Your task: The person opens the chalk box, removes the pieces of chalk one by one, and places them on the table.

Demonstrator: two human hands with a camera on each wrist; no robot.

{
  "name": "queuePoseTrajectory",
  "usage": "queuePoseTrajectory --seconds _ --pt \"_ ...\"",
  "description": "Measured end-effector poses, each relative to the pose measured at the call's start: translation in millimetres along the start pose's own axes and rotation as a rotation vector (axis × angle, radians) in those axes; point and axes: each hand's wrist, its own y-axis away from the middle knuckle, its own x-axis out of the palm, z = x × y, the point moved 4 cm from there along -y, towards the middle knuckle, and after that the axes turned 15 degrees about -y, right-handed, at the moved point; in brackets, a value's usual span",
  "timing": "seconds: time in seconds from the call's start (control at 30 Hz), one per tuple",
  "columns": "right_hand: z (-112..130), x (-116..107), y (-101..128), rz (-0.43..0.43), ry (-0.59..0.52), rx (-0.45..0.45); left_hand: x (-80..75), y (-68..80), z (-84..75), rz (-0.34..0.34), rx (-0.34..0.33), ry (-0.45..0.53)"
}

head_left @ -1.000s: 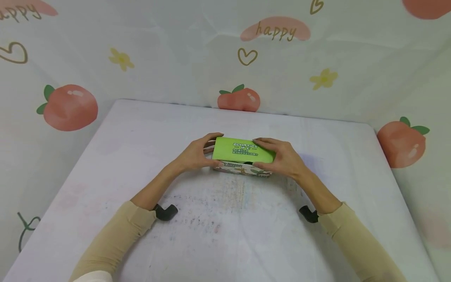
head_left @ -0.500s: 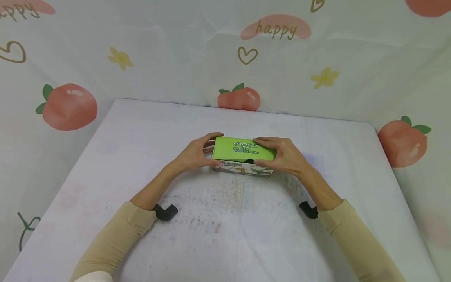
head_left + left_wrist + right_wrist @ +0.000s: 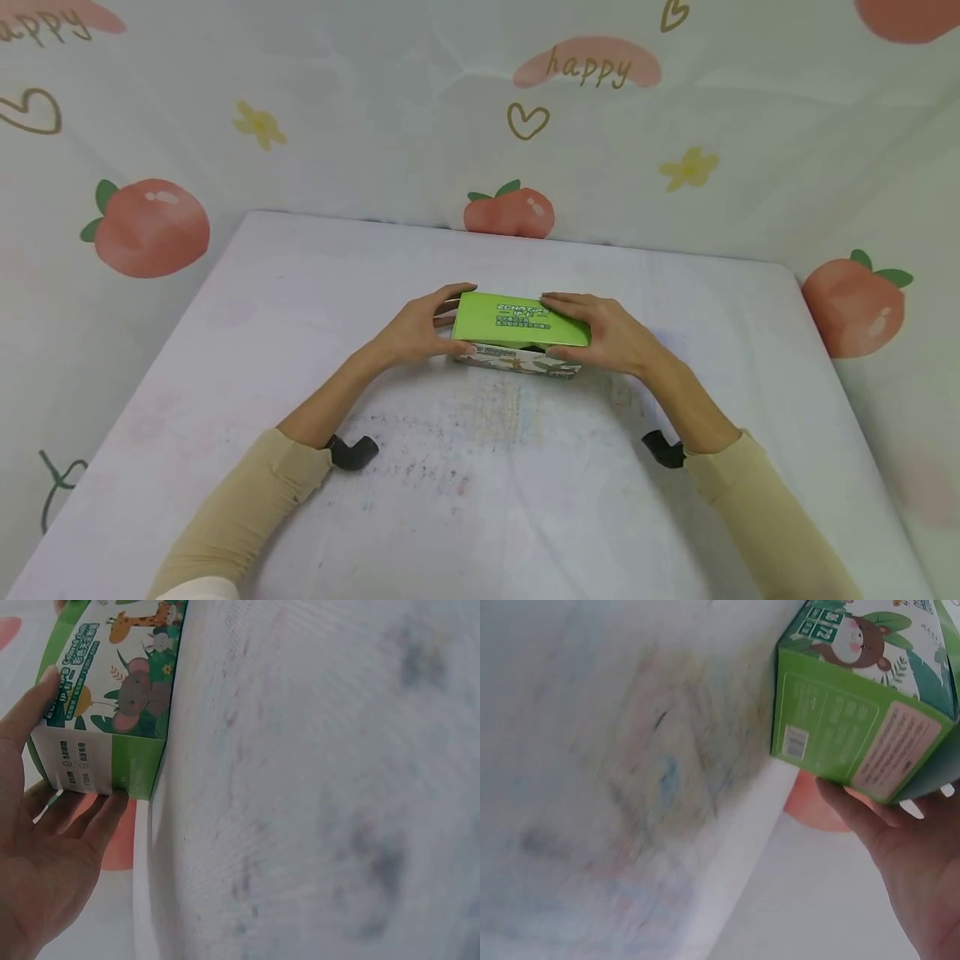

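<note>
A green box (image 3: 519, 332) sits near the middle of the desk (image 3: 480, 467), its long side running left to right, and both hands hold it by its ends. The left hand (image 3: 417, 330) curls around the box's left end: the thumb lies along the near lower edge and the fingers arch over the far top corner, and the left wrist view shows those fingers (image 3: 71, 817) laid against the white end panel of the box (image 3: 112, 697), with the thumb along the printed face that shows a giraffe and an elephant. The right hand (image 3: 611, 337) curls around the right end in the same way, fingers reaching across the green top toward the white lettering and the thumb pressing the front face near the lower edge. In the right wrist view the fingers (image 3: 870, 806) touch the lower corner of the box (image 3: 847, 724) beside a pale pink text panel, a barcode and a cartoon bear. The box rests flat on the desk, whose white surface is smudged with faint grey and coloured marks. Both forearms wear beige sleeves (image 3: 247, 508), each with a small black wrist mount (image 3: 352, 452) at the cuff. Behind the desk hangs a pale backdrop (image 3: 337, 108) printed with peaches, hearts, yellow flowers and the word "happy".
</note>
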Motion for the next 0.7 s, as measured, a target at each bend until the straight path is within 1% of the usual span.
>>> queuePoseTrajectory --seconds 0.23,0.33,0.43,0.6,0.7 --pt "-7.0 -7.2 12.0 -0.048 -0.105 -0.001 -0.2 -0.5 2.1 0.002 0.003 0.008" --pt "-7.5 -9.1 13.9 -0.078 -0.14 -0.015 -0.9 0.1 1.5 -0.001 0.011 0.024" --pt "-7.7 -10.9 14.1 -0.113 -0.197 -0.015 -0.2 0.7 1.1 0.001 0.025 0.056" --pt "-9.5 -12.7 13.5 -0.169 -0.293 0.047 1.4 1.8 1.4 -0.007 0.054 0.08" --pt "-10.7 -14.3 14.1 -0.194 -0.317 0.084 1.7 1.9 0.8 -0.023 0.072 0.077"
